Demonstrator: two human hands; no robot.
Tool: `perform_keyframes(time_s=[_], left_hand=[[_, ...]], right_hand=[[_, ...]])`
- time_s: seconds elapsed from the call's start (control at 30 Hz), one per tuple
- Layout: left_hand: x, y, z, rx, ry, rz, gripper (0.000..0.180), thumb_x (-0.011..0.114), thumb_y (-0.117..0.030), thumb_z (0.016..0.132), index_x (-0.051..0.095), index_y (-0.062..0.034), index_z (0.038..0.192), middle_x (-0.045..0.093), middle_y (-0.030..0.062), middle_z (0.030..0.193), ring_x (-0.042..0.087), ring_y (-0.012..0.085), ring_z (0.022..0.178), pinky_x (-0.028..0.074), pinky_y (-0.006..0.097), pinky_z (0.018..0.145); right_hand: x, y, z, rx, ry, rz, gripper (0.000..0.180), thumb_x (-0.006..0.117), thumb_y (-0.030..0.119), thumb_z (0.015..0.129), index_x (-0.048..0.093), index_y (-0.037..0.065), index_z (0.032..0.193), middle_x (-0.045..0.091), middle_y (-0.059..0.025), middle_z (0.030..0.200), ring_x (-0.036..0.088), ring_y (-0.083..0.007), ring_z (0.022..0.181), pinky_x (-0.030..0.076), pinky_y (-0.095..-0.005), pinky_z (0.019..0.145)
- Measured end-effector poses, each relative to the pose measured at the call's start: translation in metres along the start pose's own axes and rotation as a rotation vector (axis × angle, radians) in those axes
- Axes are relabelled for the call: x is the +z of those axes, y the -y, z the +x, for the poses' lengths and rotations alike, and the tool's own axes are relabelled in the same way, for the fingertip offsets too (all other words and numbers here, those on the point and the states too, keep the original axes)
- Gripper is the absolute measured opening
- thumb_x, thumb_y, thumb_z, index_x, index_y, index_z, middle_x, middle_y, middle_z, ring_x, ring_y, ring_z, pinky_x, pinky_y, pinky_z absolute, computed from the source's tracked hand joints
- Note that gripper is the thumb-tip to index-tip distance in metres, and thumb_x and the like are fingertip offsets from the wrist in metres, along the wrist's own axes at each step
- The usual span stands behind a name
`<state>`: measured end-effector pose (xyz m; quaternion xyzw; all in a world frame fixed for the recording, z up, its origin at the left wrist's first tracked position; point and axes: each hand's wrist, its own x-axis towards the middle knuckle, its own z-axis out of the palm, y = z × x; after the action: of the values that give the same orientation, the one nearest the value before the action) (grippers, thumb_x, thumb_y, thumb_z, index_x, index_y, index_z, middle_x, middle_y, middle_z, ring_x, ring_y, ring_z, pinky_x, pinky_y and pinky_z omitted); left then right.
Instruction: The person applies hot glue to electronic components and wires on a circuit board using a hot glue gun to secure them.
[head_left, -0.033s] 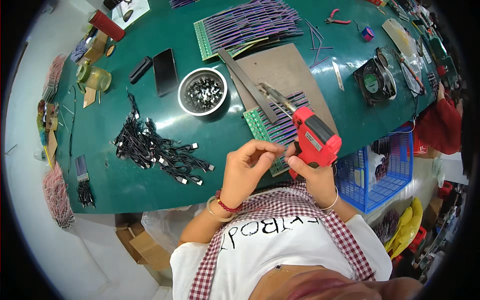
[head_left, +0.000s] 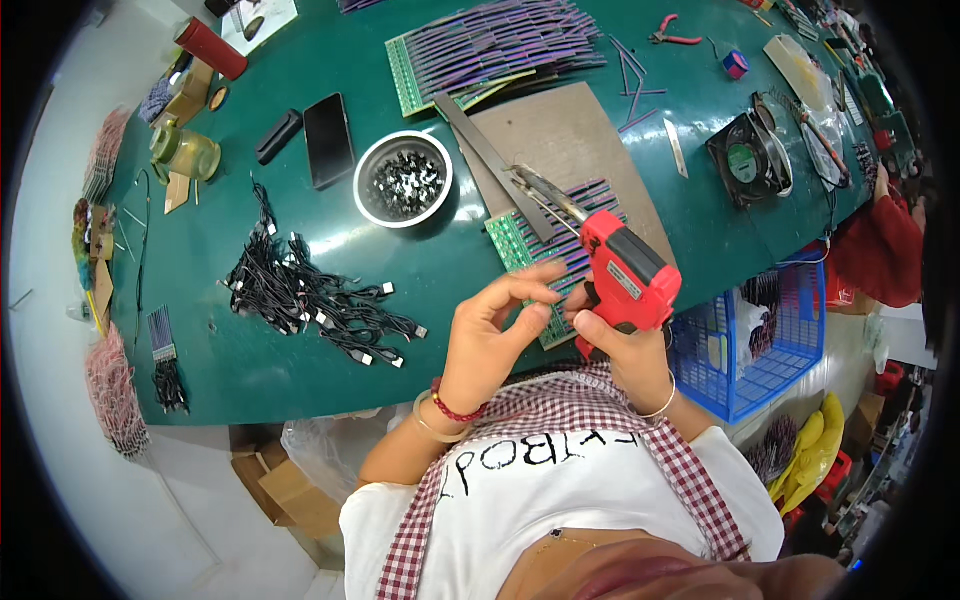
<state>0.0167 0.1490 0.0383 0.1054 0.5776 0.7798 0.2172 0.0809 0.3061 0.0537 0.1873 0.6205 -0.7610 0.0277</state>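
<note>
In my right hand (head_left: pixel 628 352) is a red and black soldering gun (head_left: pixel 632 272), gripped by its handle. Its metal tip points up and left, over the wires and close to a flat metal bar (head_left: pixel 490 160). My left hand (head_left: pixel 497 325) hovers at the near edge of a green circuit board (head_left: pixel 512 243), thumb and fingers apart, nothing visible between them. Purple and black wire pieces (head_left: pixel 597 200) lie side by side across that board. The bar rests slantwise over a brown work board (head_left: pixel 570 130) beneath. The soldering gun and my hands cover part of the circuit board.
Left of the work board stand a bowl of small black and silver parts (head_left: pixel 364 207) and a heap of black cables (head_left: pixel 290 290). Finished-looking wired boards (head_left: pixel 490 60) lie behind. A fan (head_left: pixel 740 160) stands right; a blue crate (head_left: pixel 735 375) sits below the table edge.
My left fingers have spread and lifted slightly away from the thumb. The soldering gun's tip has shifted slightly left.
</note>
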Motion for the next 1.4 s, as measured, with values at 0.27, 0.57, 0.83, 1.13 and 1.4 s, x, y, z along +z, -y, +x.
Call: perform_keyframes(time_s=[0.27, 0.57, 0.83, 1.13, 1.4], left_hand=[[0.011, 0.02, -0.009, -0.204, 0.107, -0.49, 0.014, 0.061, 0.005, 0.083, 0.061, -0.0023, 0.095, 0.054, 0.0025, 0.099, 0.053, 0.0101, 0.094, 0.043, 0.026, 0.085], [0.006, 0.004, -0.01, -0.209, 0.023, -0.092, 0.011, 0.06, 0.004, 0.083, 0.062, 0.0027, 0.094, 0.058, 0.0048, 0.097, 0.056, 0.011, 0.09, 0.046, 0.026, 0.082], [0.002, 0.015, -0.012, 0.105, -0.048, 0.181, 0.011, 0.066, 0.002, 0.079, 0.065, 0.0034, 0.09, 0.059, 0.0066, 0.095, 0.058, 0.0125, 0.089, 0.048, 0.027, 0.079], [0.005, 0.018, -0.012, -0.211, 0.086, -0.372, 0.015, 0.066, 0.0, 0.083, 0.063, 0.0013, 0.097, 0.054, 0.0033, 0.099, 0.055, 0.0099, 0.088, 0.047, 0.024, 0.079], [0.004, 0.006, -0.01, -0.074, 0.008, 0.223, 0.016, 0.063, -0.001, 0.083, 0.063, 0.0028, 0.099, 0.064, 0.008, 0.094, 0.062, 0.0129, 0.083, 0.051, 0.027, 0.074]], right_hand=[[0.006, 0.002, 0.002, -0.104, 0.006, 0.085, 0.019, 0.065, 0.005, 0.086, 0.058, 0.002, 0.104, 0.06, -0.0017, 0.092, 0.057, -0.0075, 0.083, 0.048, -0.0234, 0.071], [0.0, -0.001, 0.0, -0.119, 0.06, -0.203, 0.042, 0.061, -0.006, 0.083, 0.046, -0.001, 0.122, 0.059, -0.0059, 0.095, 0.057, -0.0116, 0.085, 0.048, -0.0247, 0.072], [0.003, -0.003, 0.002, -0.15, 0.027, -0.166, 0.044, 0.065, -0.004, 0.079, 0.046, 0.0, 0.118, 0.057, -0.0074, 0.094, 0.057, -0.0136, 0.082, 0.049, -0.0262, 0.071], [0.001, -0.002, 0.001, -0.068, 0.008, -0.023, 0.046, 0.068, -0.001, 0.078, 0.047, 0.001, 0.119, 0.06, -0.0059, 0.094, 0.059, -0.0122, 0.083, 0.049, -0.0252, 0.07], [-0.008, -0.007, 0.002, -0.166, 0.044, -0.323, 0.042, 0.063, -0.006, 0.078, 0.048, -0.002, 0.117, 0.058, -0.0045, 0.085, 0.057, -0.0112, 0.078, 0.048, -0.0253, 0.068]])
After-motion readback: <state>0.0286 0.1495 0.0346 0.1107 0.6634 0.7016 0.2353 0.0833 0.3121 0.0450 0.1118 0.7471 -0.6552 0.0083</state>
